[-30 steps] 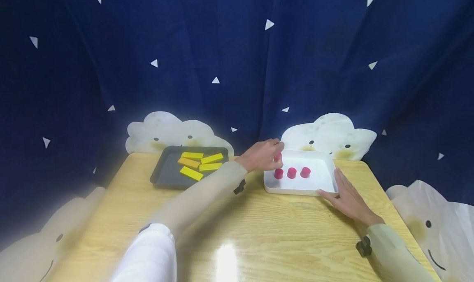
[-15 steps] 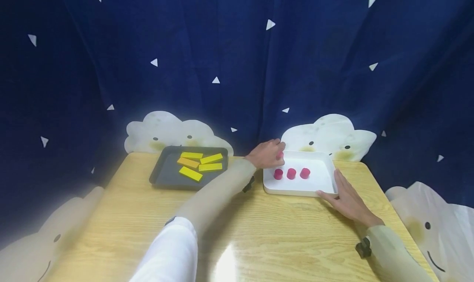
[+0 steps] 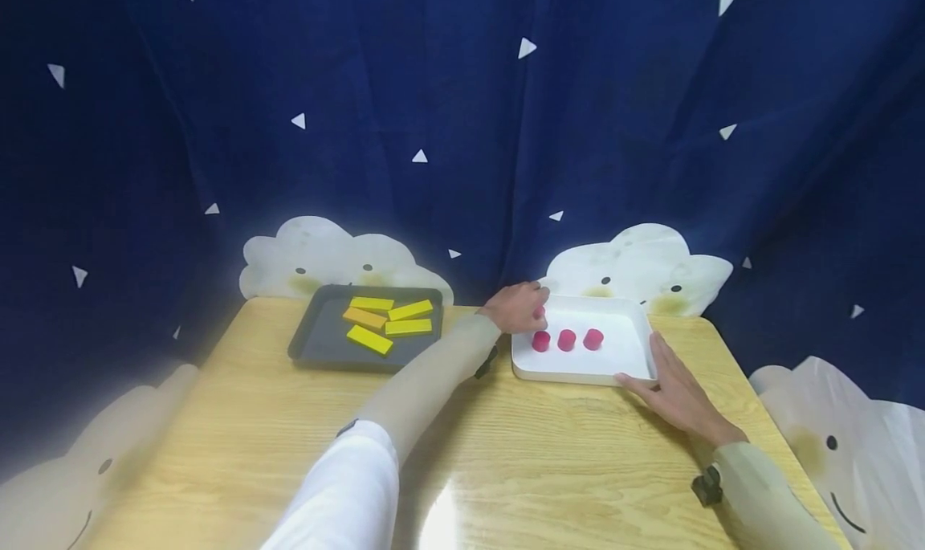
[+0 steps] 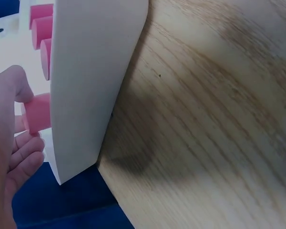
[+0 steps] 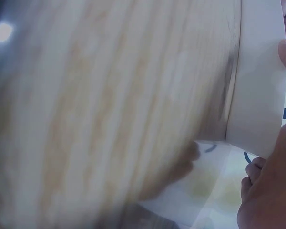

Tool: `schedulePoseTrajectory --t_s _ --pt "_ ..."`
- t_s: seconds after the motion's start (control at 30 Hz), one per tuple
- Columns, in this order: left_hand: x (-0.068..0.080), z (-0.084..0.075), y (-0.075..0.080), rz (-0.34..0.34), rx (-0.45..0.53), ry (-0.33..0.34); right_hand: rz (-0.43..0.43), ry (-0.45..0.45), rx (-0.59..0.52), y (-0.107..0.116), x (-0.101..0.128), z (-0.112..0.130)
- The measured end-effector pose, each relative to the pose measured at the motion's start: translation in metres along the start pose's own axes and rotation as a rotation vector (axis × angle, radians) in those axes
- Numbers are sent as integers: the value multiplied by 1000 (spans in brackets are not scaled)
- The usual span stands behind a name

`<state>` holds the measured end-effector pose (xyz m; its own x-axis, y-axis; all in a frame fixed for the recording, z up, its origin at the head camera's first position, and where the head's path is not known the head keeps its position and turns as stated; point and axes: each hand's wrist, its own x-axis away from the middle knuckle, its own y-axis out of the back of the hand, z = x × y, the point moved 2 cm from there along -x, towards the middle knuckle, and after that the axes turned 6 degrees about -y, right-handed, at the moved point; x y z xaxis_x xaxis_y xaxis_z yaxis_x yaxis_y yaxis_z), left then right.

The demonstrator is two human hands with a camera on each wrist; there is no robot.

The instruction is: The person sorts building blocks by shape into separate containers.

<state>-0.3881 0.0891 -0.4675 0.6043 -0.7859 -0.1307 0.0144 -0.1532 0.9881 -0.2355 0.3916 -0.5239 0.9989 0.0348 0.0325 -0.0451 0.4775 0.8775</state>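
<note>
A white tray (image 3: 629,360) sits at the back right of the wooden table and holds three pink cylinders (image 3: 567,340) in a row. My left hand (image 3: 519,307) hovers over the tray's back left corner and pinches a fourth pink cylinder (image 3: 539,313). The left wrist view shows that cylinder (image 4: 37,113) between thumb and fingers, just inside the tray wall (image 4: 88,81). My right hand (image 3: 675,391) lies flat with straight fingers against the tray's front right corner; in the right wrist view the tray wall (image 5: 257,81) is beside it.
A dark tray (image 3: 321,343) at the back left holds several yellow and orange blocks (image 3: 368,339). A blue curtain with white clouds hangs right behind the table. Bare wood table (image 3: 506,454) spreads in front of both trays.
My left hand has lowered the pink cylinder a little toward the tray's back left corner. The right hand and the three cylinders have stayed put.
</note>
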Motion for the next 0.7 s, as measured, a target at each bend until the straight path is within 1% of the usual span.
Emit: schedulePoseTrajectory --t_s 0.23,0.37,0.57,0.7 --pt "0 0 -5 81 22 19 -3 6 5 -2 0 -1" --pt "0 -1 -6 109 35 17 -6 9 1 -2 0 -2" --pt "-1 -1 -7 131 50 20 -14 13 8 -1 -1 -2" --pt "-2 -1 -7 121 53 10 -9 6 12 0 -1 -1"
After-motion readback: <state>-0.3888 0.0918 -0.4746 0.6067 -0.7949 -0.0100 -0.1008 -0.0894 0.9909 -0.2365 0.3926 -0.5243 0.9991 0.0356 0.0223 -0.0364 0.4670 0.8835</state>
